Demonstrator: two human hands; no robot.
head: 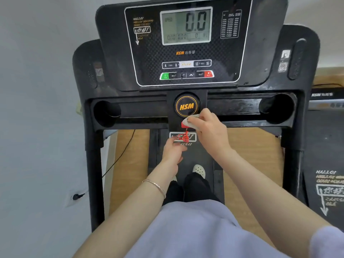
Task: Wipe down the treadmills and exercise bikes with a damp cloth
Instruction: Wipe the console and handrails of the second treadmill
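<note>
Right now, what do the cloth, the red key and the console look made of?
Cloth: soft off-white fabric, bunched in the right hand; dampness cannot be told.
Key: seemingly hard, smooth red plastic; its cord looks like thin red string or coiled plastic.
Console: black plastic, dotted matte face, glossy screen.

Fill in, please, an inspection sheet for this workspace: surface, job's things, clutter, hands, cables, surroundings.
Surface: treadmill console, black, display reads 0.0.
Job's things: white cloth held against the red safety key, just below the HSM knob.
Clutter: nothing seen.
Hands: right hand grips the cloth; left hand at the red cord, grip unclear.
Cables: black cable on the floor, leading toward a wall socket.
Surroundings: white wall, wood floor, second treadmill on the right.
</note>
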